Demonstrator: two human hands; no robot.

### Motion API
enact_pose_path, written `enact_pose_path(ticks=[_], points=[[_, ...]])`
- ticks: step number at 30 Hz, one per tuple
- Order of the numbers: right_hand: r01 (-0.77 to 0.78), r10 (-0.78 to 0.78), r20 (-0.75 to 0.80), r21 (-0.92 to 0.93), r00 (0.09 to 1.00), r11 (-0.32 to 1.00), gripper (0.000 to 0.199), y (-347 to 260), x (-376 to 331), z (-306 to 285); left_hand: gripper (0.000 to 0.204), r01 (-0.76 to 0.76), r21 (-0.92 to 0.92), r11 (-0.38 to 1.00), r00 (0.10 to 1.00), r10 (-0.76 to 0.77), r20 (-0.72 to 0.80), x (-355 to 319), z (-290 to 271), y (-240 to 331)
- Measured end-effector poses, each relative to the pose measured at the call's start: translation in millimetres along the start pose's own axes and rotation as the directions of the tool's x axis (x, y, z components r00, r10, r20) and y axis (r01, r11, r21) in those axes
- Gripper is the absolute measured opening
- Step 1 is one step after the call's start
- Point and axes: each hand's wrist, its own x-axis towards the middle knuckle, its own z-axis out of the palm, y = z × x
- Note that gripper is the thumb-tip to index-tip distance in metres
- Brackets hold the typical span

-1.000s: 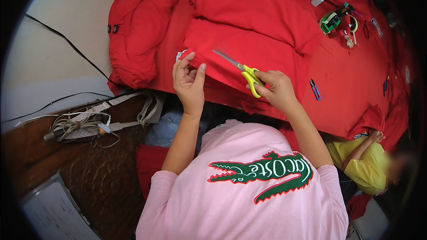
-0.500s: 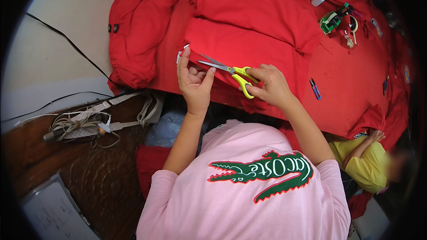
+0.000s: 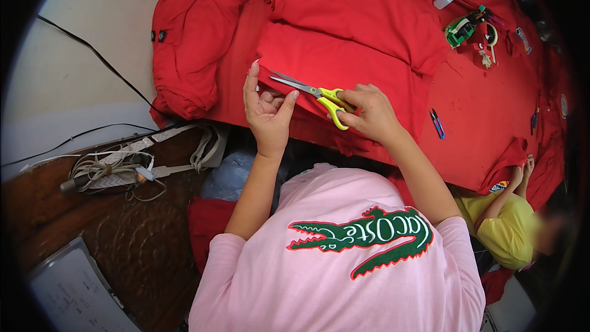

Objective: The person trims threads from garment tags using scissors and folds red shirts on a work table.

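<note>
In my right hand point(image 3: 372, 110) are yellow-handled scissors point(image 3: 337, 110), fingers and thumb in the loops. Their narrow blades point left with a slim gap between them, over the edge of a folded red garment point(image 3: 344, 58). My left hand point(image 3: 268, 110) is at that garment's left front edge, palm towards me. Its index finger is stretched out, the other fingers are curled at the cloth, and the thumb tip lies against the lower blade. A small white bit shows at the index fingertip; what the curled fingers pinch is partly hidden.
More red garments point(image 3: 190, 49) lie on the red-covered table point(image 3: 458, 120). A blue thread snipper point(image 3: 437, 123), white bottle point(image 3: 444, 0) and green tape dispenser point(image 3: 458, 32) are to the right. A co-worker in a yellow shirt point(image 3: 507, 230) handles red cloth. Cables point(image 3: 107, 169) lie at left.
The scissor blades have drawn closer together and shifted slightly left. A white tag beside my left index finger is out of sight. The co-worker's hands have risen with red cloth.
</note>
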Motion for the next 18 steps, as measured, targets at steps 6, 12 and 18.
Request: enact_pose_path(ticks=[6, 12, 18], points=[[-0.021, 0.021, -0.021, 0.017, 1.000, 1.000, 0.033, 9, -9, 6, 0.088, 0.011, -0.036, 0.999, 1.000, -0.011, -0.005, -1, 9, 4], [-0.005, 0.006, -0.029, 0.008, 1.000, 1.000, 0.038, -2, -4, -1, 0.087, -0.009, -0.049, 0.999, 1.000, 0.009, 0.002, 2, 9, 2], [0.010, -0.010, -0.025, 0.002, 1.000, 1.000, 0.034, 0, 0, -1, 0.088, 0.009, -0.014, 1.000, 1.000, -0.008, 0.024, 2, 9, 2]])
